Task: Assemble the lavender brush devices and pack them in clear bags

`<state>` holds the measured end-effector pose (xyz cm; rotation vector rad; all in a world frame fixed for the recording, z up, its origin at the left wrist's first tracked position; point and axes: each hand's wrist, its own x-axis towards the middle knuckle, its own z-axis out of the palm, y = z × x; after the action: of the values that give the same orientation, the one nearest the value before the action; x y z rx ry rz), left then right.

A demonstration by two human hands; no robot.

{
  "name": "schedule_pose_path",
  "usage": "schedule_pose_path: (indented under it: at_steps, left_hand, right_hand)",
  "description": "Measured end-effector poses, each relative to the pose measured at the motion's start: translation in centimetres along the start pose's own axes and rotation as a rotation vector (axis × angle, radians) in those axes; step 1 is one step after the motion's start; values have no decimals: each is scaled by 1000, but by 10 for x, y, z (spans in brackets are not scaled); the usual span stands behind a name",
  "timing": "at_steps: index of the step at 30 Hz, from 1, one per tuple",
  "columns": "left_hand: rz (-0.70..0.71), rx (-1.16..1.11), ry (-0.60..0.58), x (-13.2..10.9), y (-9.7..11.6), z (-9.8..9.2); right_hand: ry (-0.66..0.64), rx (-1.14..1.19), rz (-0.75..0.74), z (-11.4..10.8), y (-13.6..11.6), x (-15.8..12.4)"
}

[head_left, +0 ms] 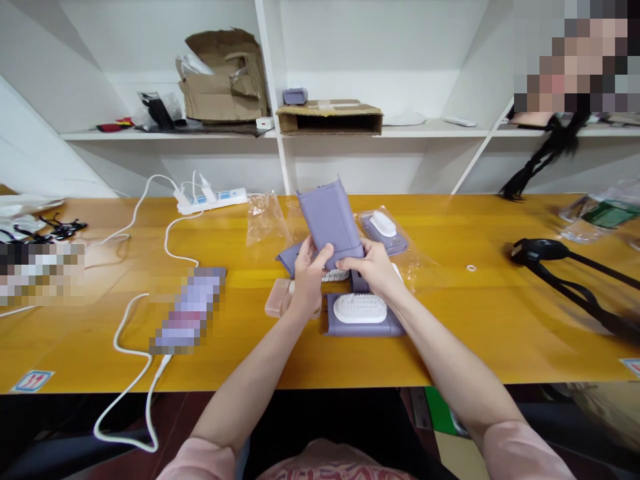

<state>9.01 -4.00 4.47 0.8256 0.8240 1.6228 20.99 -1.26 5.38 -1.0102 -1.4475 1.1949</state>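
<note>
A honey-coloured wooden table (450, 327) carries a white power strip (213, 201) with looping white cables (131, 347), a clear plastic bag (265, 220), a white scrub brush (360, 308) on a lilac holder (365, 327), and black straps (560, 267). Behind it, a white shelf (430, 132) bears a torn cardboard box (223, 80) and a shallow cardboard box (330, 119).

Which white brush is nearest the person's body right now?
The oval white brush on the lilac base, just below the right hand; the farther white brush lies beyond it, in clear plastic.
</note>
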Motion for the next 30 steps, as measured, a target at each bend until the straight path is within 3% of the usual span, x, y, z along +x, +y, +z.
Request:
schedule_pose_path:
  at_steps: [8,13,16,22,26,30]
  left_hand:
    - [120,17,74,2,-15,-2]
    - [93,45,61,0,-21,-5]
    - [140,79,72,0,-22,-5]
    - [190,161,31,2,-4,-3]
    - [116,274,23,1,13,-2]
    - [101,215,34,5,13,-6]
  right_hand:
    - [-35,-34,91,13,-7,-6]
    - [-128,-80,190,16,-7,-6]
    - [-73,-162,148,17,-10,-6]
    - [17,-215,43,21,-23,-13]
    - [-7,-161,19,25,-22,-15]
    - [-27,-133,5,27,-17,-13]
